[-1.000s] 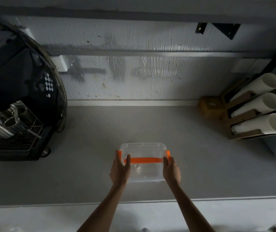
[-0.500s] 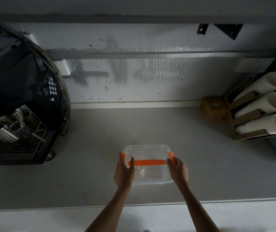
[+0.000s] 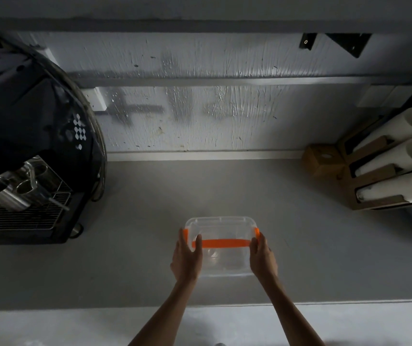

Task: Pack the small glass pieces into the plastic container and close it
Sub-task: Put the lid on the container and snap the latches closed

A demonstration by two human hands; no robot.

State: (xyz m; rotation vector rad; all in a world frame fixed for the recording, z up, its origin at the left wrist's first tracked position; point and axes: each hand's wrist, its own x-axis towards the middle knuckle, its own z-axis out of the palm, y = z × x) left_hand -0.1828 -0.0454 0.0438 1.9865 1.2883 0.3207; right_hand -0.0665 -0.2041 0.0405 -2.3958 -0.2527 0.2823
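Observation:
A clear plastic container (image 3: 221, 227) with an orange handle (image 3: 225, 243) across its lid and orange side clips rests on the grey counter (image 3: 300, 258). My left hand (image 3: 187, 258) presses flat against its left side, thumb on the lid. My right hand (image 3: 262, 258) holds its right side the same way. The lid lies on top of the box. Faint glassy shapes show through the lid; I cannot make out the pieces.
A black espresso machine (image 3: 30, 151) with a metal drip grille fills the left. A cardboard rack holding three white tubes (image 3: 394, 171) stands at the right by the wall. The counter's front edge (image 3: 75, 308) runs below my forearms.
The view has shifted slightly, so the container and both hands sit a little lower and to the right in the frame. My grip on the box's sides is unchanged.

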